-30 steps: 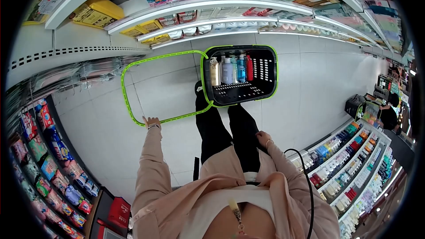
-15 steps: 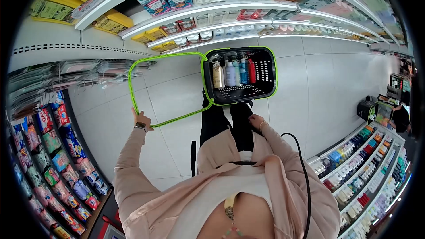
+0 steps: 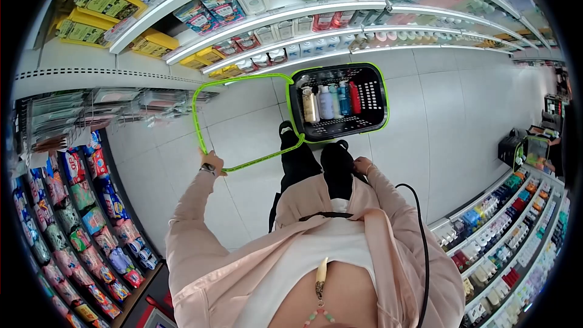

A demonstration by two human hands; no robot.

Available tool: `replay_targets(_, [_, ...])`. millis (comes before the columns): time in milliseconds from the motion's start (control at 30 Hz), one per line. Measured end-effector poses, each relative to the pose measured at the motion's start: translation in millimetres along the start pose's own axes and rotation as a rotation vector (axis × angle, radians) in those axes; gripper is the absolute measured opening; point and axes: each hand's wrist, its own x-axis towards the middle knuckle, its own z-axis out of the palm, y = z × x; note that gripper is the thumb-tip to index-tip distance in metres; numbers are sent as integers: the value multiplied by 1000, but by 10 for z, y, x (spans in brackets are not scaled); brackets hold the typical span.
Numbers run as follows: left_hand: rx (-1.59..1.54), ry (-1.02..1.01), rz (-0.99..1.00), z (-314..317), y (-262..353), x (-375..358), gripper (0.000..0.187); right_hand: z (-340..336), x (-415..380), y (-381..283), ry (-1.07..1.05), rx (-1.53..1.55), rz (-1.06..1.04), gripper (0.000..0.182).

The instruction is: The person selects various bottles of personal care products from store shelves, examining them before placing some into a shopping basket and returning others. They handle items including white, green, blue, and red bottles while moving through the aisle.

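Observation:
My left hand (image 3: pixel 212 161) is closed on the green handle (image 3: pixel 195 118) of a black shopping basket (image 3: pixel 347 130). The handle stretches out to the left of the basket. Inside the basket, several bottles stand or lean side by side: a cream one (image 3: pixel 310 105), a lavender one (image 3: pixel 325 103), a blue one (image 3: pixel 344 99) and a red one (image 3: pixel 354 98). My right hand (image 3: pixel 362 165) hangs beside my right leg, below the basket, with its fingers curled; whether anything is in them is hidden.
Stocked shelves (image 3: pixel 279 15) run across the top. Packaged goods fill a rack (image 3: pixel 85 206) at the left, and another shelf unit (image 3: pixel 486 231) stands at the lower right. Near it are a dark bag (image 3: pixel 512 149) and part of a person (image 3: pixel 552 157). Grey floor tiles (image 3: pixel 401 140) lie around the basket.
The basket, its handle and both my hands sit slightly further right in view. One foot now shows beneath the basket's left side. My left hand keeps its hold on the handle.

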Motion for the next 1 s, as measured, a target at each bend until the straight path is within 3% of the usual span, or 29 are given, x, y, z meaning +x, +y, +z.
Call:
replay_targets(133, [-22,4,45,-131,386,117,49,10,212,42,39,-20,-99,23])
replay_targets(267, [-72,70,68,-452,831,35,48,-48,57,-392,-17,89,-102,24])
replay_targets(333, [-120,117,106,-606,1039,-15,42,-30,12,-549,17,-82,-258,25])
replay_targets(433, [-198,195,229,-359,1411,161,38,168,261,-558,-8,-116,-358,27])
replay_targets(500, [-232,251,216,-272,1627,193,24,135,59,-887,-102,-149,-314,35])
replay_targets(667, [-247,327,216,-433,1719,42,15,246,-176,-1175,-119,-137,-510,31])
replay_targets(800, [-243,421,244,-517,1758,-113,15,289,-249,-1028,-140,-190,-495,31])
replay_targets(900, [-210,463,320,-236,1773,35,14,197,-314,-763,-146,-176,-407,31])
replay_targets(967, [-150,481,296,-595,1697,-354,18,109,-274,-494,-155,-176,-373,33])
replay_targets(1000, [-141,459,297,-480,1629,-230,18,62,-248,-349,-125,-217,-405,34])
